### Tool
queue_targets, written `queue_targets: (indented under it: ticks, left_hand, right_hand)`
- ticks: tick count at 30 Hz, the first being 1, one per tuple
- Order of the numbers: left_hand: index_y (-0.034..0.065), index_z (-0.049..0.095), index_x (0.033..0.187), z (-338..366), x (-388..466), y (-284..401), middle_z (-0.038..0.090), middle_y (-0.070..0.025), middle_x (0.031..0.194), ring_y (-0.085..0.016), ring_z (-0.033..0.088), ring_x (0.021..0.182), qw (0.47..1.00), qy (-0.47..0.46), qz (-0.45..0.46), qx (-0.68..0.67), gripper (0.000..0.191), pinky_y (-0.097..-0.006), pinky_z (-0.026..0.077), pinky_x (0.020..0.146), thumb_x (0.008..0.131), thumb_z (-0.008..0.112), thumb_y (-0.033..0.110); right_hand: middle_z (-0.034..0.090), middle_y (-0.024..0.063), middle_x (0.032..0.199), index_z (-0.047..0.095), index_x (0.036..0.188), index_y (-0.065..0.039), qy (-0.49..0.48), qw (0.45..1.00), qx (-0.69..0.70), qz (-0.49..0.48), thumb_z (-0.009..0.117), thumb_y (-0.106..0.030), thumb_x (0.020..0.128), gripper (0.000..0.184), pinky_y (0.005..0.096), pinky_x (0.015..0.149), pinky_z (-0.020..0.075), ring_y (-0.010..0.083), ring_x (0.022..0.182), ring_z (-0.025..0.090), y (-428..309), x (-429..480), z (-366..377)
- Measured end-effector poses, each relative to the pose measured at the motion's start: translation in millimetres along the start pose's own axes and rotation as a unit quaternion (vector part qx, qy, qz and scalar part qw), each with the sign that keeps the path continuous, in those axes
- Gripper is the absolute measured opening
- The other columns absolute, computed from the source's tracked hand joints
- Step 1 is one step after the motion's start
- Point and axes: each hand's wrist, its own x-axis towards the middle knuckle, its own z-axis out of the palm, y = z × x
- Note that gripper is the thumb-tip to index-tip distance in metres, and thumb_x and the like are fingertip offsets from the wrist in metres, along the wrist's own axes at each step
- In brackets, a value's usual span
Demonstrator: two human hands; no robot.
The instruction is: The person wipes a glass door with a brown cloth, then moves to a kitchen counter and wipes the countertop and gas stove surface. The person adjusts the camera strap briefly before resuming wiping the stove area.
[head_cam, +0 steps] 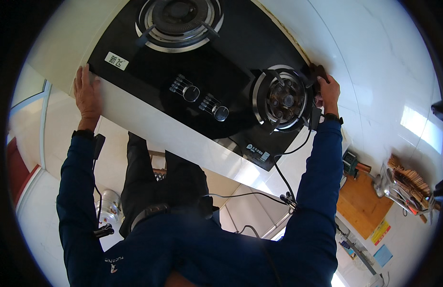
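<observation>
A black glass two-burner gas hob is set in a pale countertop before me. My left hand lies on the counter at the hob's left front corner, thumb apart, holding nothing. At the far right edge, by the smaller burner, my right hand grips a dark object whose kind I cannot make out. The larger burner is cut off by the top of the view. Two control knobs sit between the burners.
White wall tiles rise close behind the right hand. A black cable runs from my right wrist, clipped at the sleeve. Farther right are a wooden cutting board and a rack of utensils. A metal pot stands low at left.
</observation>
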Motion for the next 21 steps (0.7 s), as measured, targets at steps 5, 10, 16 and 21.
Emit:
queue_targets:
  ticks: [5, 10, 16, 21]
  left_hand:
    - [0.0159, 0.044, 0.156, -5, -1, 6, 0.041, -0.0158, 0.162, -0.038, 0.035, 0.150, 1.000, 0.005, 0.015, -0.018, 0.058, -0.0478, 0.022, 0.127, 0.101, 0.054, 0.029]
    - [0.0133, 0.044, 0.155, -11, 0, 13, 0.042, -0.0164, 0.161, -0.038, 0.036, 0.149, 1.000, 0.004, 0.010, -0.020, 0.058, -0.0490, 0.024, 0.126, 0.100, 0.055, 0.028]
    - [0.0125, 0.046, 0.154, -16, 0, 19, 0.042, -0.0158, 0.161, -0.038, 0.038, 0.147, 1.000, 0.003, -0.004, -0.020, 0.058, -0.0486, 0.028, 0.124, 0.100, 0.056, 0.028]
    - [0.0119, 0.047, 0.152, -18, 2, 22, 0.045, -0.0147, 0.158, -0.038, 0.040, 0.145, 1.000, 0.008, -0.006, -0.014, 0.056, -0.0477, 0.031, 0.122, 0.099, 0.058, 0.024]
  right_hand:
    - [0.076, 0.0194, 0.110, 0.073, 0.124, -0.005, -0.055, 0.998, -0.006, -0.034, 0.072, -0.033, 0.090, 0.044, 0.0413, 0.090, 0.0534, 0.0354, 0.102, 0.072, -38, 16, 2]
    - [0.076, 0.0199, 0.108, 0.073, 0.118, -0.004, -0.161, 0.987, -0.016, -0.004, 0.073, -0.033, 0.089, 0.041, 0.0427, 0.086, 0.0534, 0.0372, 0.099, 0.071, -68, 34, -12]
    - [0.074, 0.0226, 0.105, 0.075, 0.110, -0.004, -0.079, 0.982, -0.017, -0.172, 0.070, -0.032, 0.090, 0.035, 0.0471, 0.081, 0.0566, 0.0417, 0.097, 0.071, -132, 44, 27]
    - [0.072, 0.0216, 0.118, 0.070, 0.128, -0.010, 0.029, 0.977, -0.045, -0.205, 0.068, -0.031, 0.092, 0.042, 0.0509, 0.097, 0.0529, 0.0425, 0.109, 0.068, -206, 34, 74]
